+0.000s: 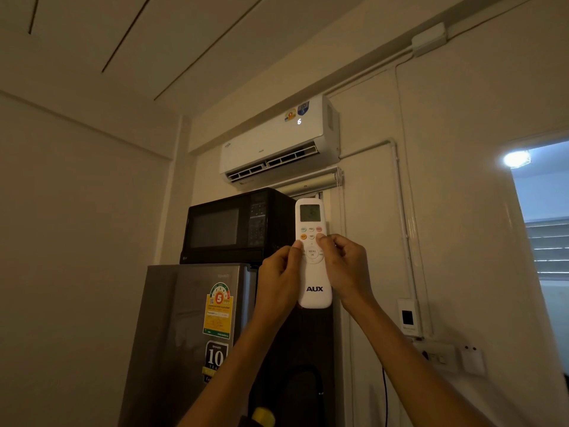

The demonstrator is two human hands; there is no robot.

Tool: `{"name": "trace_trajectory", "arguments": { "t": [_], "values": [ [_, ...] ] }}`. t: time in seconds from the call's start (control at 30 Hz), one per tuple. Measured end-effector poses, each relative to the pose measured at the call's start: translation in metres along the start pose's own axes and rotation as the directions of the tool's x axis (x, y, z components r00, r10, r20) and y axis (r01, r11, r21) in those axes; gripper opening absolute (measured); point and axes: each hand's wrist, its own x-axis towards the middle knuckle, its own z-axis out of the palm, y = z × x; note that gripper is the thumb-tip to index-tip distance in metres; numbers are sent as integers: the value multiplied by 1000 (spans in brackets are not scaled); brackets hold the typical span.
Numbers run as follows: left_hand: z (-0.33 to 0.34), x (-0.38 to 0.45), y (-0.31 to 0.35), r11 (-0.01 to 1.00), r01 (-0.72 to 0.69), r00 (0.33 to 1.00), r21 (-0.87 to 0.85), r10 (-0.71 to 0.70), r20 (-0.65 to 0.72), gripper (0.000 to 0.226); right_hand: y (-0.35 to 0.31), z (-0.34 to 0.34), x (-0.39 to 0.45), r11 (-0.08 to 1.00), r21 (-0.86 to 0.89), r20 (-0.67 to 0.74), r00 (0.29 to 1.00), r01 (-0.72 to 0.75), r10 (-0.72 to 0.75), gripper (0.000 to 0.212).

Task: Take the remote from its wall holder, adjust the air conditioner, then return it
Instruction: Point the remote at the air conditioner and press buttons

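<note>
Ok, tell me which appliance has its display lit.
The white AUX air conditioner on the wall: a digit glows on its front. The black microwave and grey fridge below show no light.

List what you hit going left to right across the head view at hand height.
Fridge → left hand → remote → right hand → wall holder → doorway. Microwave and air conditioner sit higher and span several of these, so they are left out.

Microwave (237, 226) sits atop fridge (191, 334), flush w/ top.
</note>
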Motion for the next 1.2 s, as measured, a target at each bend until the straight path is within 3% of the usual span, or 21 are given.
{"name": "trace_trajectory", "arguments": {
  "t": [1.2],
  "values": [
    [1,1,-2,1000,9,1000,-20,-9,-11,19,4,1,3,1000,7,4,1000,-15,15,23]
  ]
}}
